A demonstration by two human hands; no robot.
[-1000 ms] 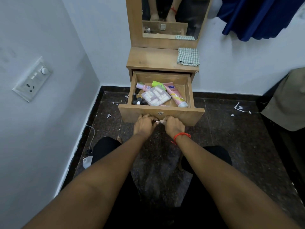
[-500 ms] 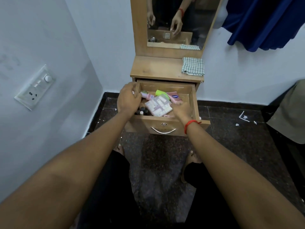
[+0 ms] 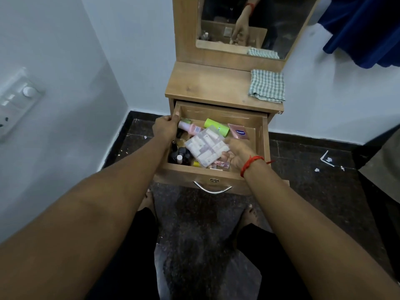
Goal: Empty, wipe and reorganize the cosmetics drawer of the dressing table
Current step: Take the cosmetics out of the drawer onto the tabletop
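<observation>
- Lifting the clear pouch (image 3: 205,146) out first, kept level, looks the sensible start; the right hand (image 3: 238,153) curls under its edge, thumb on top.
- The left hand (image 3: 165,131) clamps the side wall of the pulled-out drawer (image 3: 263,137), steadying it.
- Beyond the right hand lie a green tube (image 3: 217,124) and a pink tube (image 3: 239,132); just beside the left hand are dark bottles (image 3: 181,154).

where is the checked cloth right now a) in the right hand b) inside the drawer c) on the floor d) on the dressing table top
d, the checked cloth lies folded on the right end of the dressing table top, above the open drawer.
</observation>
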